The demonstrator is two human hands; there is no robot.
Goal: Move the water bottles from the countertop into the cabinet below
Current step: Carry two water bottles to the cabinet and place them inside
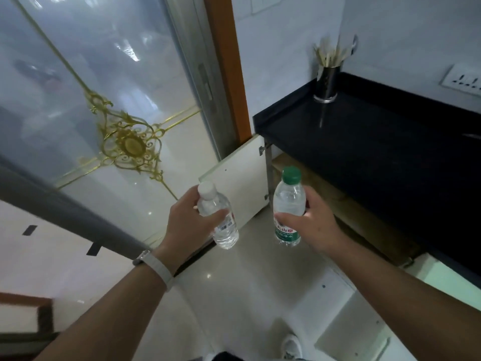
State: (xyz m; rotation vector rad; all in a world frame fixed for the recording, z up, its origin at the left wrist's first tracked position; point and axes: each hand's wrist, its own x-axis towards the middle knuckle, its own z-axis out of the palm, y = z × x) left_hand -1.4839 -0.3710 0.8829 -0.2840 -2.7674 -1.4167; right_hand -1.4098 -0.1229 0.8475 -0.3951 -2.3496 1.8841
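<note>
Glass door [104, 100]: fills the left side, frosted, with a gold ornament on it
Countertop [377, 157]: black, at the right, above the cabinet; no bottle stands on the part in view
Cabinet [346, 212]: under the countertop, its inside open to view, brownish
Cabinet door [242, 183]: white, swung open toward the glass door, between the two bottles and behind them
Left hand [190, 220]: fingers and thumb curled round the white-capped bottle, with a pale wristband [153, 267] on the wrist
Right hand [315, 225]: grips the green-capped bottle at its middle, thumb across the front
White-capped bottle [226, 233]: in the air over the floor, tilted, cap above the grip and base below it, left of the cabinet opening
Green-capped bottle [289, 196]: nearly upright, cap above the grip and green label below it, just in front of the cabinet opening
Utensil holder [326, 82]: dark cup with sticks in it, at the far corner of the countertop
</note>
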